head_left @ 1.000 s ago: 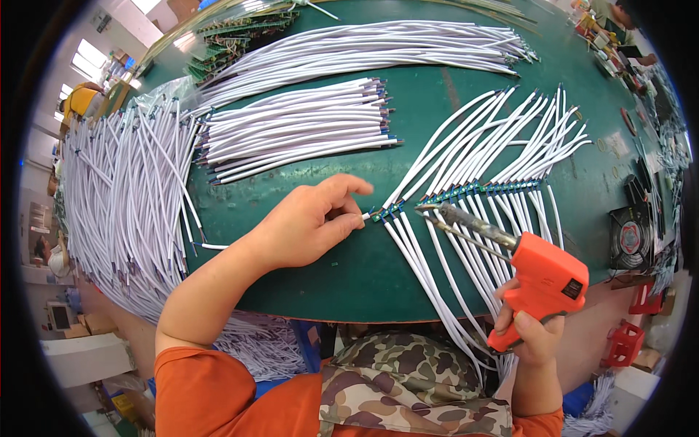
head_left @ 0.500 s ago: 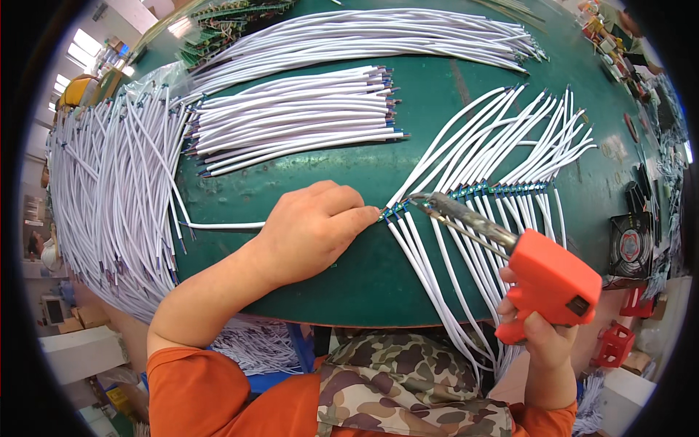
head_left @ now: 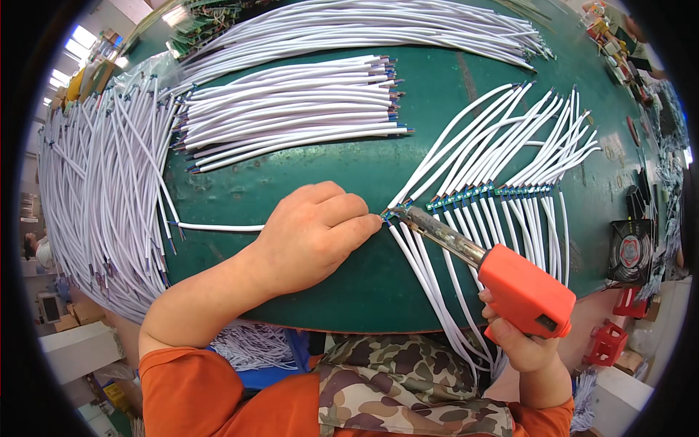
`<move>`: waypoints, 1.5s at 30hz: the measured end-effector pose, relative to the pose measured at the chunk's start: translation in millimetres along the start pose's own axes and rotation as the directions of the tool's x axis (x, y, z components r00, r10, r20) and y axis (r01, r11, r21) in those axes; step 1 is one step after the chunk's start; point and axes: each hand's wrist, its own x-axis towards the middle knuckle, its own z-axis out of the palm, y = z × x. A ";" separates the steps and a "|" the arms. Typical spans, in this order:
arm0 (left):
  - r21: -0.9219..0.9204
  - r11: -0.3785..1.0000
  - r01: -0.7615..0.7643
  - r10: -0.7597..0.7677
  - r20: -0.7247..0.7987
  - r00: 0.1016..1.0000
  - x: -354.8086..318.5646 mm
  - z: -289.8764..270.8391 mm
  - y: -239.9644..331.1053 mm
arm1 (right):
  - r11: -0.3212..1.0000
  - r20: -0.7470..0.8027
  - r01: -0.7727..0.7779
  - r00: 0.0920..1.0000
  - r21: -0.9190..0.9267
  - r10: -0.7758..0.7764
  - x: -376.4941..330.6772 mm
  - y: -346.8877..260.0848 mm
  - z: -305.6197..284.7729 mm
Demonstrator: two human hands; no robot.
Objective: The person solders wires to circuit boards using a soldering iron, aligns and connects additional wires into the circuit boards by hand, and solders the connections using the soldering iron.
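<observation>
My left hand (head_left: 309, 237) is closed in a pinch on a white cable (head_left: 218, 228), whose far end trails out to the left. Its fingertips meet the left end of a row of small green circuit boards (head_left: 466, 197), with white cables running off both sides. My right hand (head_left: 528, 351) grips a red soldering gun (head_left: 526, 290) by its handle. The gun's dark tip lies at the leftmost board, right beside my left fingertips. Exactly where the tip touches is too small to tell.
A large heap of white cables (head_left: 102, 197) covers the left side of the green table (head_left: 349, 291). A neat cable bundle (head_left: 291, 109) lies mid-table, with a longer bundle (head_left: 364, 33) behind. At the right stands a small black fan (head_left: 630, 250). A blue bin (head_left: 291, 349) sits below the table edge.
The soldering gun has moved left and slightly down, bringing its tip to the leftmost board by my left fingertips. My left hand keeps its pinch on the cable.
</observation>
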 end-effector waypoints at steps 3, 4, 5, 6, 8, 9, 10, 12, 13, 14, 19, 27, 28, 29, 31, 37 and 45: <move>0.001 1.000 -0.005 0.005 0.000 1.000 1.5 0.8 -0.5 | 1.000 -0.019 0.015 1.000 -0.021 -0.015 1.5 -0.6 1.8; 0.000 1.000 -0.004 0.004 -0.001 1.000 1.3 1.1 -0.6 | 1.000 -0.012 -0.020 1.000 -0.009 0.020 1.7 -2.7 1.5; -0.004 1.000 -0.001 0.001 0.002 1.000 1.0 1.3 -0.7 | 0.998 -0.005 -0.055 0.998 0.002 0.055 1.8 -3.8 1.2; -0.008 1.000 0.003 -0.003 0.006 1.000 0.8 1.3 -0.6 | 0.998 -0.006 -0.056 0.998 0.002 0.056 3.2 -2.8 0.5; -0.009 1.000 0.003 -0.003 0.009 1.000 1.4 0.6 -0.3 | 0.995 0.031 0.073 0.997 -0.066 -0.071 7.5 0.0 -1.2; -0.009 1.000 0.005 -0.005 0.012 1.000 1.2 0.4 -0.4 | 0.995 0.032 0.072 0.997 -0.066 -0.070 7.8 -1.1 -1.1; -0.009 1.000 0.006 -0.006 0.012 1.000 0.7 0.8 -0.9 | 0.998 0.039 0.033 0.999 -0.052 -0.031 8.2 -3.3 -0.9; -0.026 1.000 0.016 -0.017 -0.007 1.000 -0.2 2.1 -2.5 | 0.999 0.046 -0.008 0.999 -0.040 0.009 8.6 -3.9 0.0; -0.027 0.999 0.016 -0.016 -0.008 1.000 -0.4 2.2 -2.8 | 1.000 0.040 0.015 0.999 -0.023 -0.014 8.7 -2.6 0.7; -0.029 0.999 0.015 -0.015 -0.006 1.000 -0.8 2.2 -3.1 | 0.999 0.034 0.037 0.999 -0.006 -0.037 8.7 -1.8 1.1; -0.029 0.999 0.018 -0.018 0.001 1.000 -0.4 2.0 -1.8 | 0.997 -0.024 -0.032 0.999 -0.064 0.030 0.3 -0.7 2.4; -0.006 1.000 0.011 -0.011 0.014 1.000 0.2 2.5 -1.7 | 0.995 -0.055 -0.039 0.998 -0.093 0.034 -3.7 6.8 3.5; -0.006 1.000 0.011 -0.011 0.015 1.000 0.5 2.4 -1.5 | 0.992 -0.035 -0.004 0.999 -0.125 0.000 -2.1 7.3 3.0; -0.002 1.000 0.010 -0.010 0.017 1.000 1.1 2.3 -1.2 | 0.987 -0.015 0.031 0.999 -0.158 -0.034 -0.9 7.6 2.5; 0.002 1.000 0.009 -0.009 0.018 1.000 1.4 2.1 -0.9 | 0.987 -0.008 0.033 0.999 -0.157 -0.034 0.8 6.9 2.7; 0.008 1.000 0.004 -0.004 0.021 1.000 2.2 1.2 -0.6 | 0.974 0.030 0.077 0.997 -0.211 -0.073 4.0 5.6 2.0; 0.017 1.000 0.005 -0.006 0.055 0.998 3.2 -0.1 -0.4 | 0.944 0.078 0.195 0.980 -0.267 -0.180 12.3 1.8 1.4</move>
